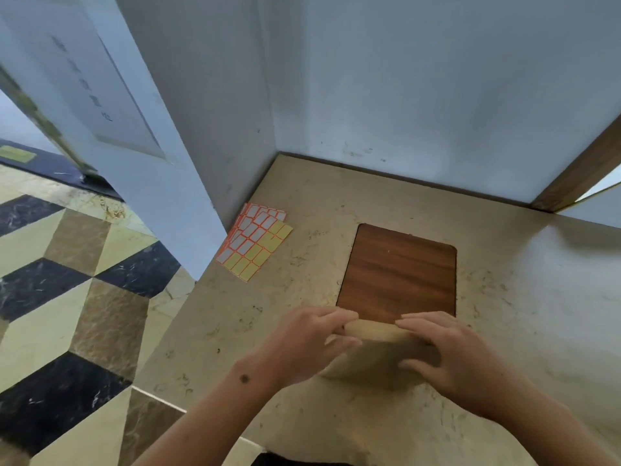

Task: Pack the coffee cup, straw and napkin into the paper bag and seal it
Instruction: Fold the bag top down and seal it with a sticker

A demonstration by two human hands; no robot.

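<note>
The left hand (311,338) is gripping the left end of the paper bag (373,358), its fingers curling over the folded top edge while the thumb is lying lower on the near side. The right hand (447,351) is doing the same at the right end, fingers bending over the top fold and the thumb pressing against the bag's near face. The bag is standing on the stone counter (504,297) between the two hands, its top folded down into a flat strip (what is inside it cannot be seen). The far edge of that fold is lying just over the near edge of a brown wooden board (400,270), which is sitting flat on the counter beyond the hands.

Further off to the left, a few sheets of stickers (255,242) are lying fanned on the counter, close to the corner of the pale blue wall (437,95); the upper sheets are showing white labels with orange borders and the lowest one yellow labels. The counter is running into the corner where the walls are meeting. Below and to the left of the counter, a patterned tile floor (67,280) in black, brown and cream is showing.
</note>
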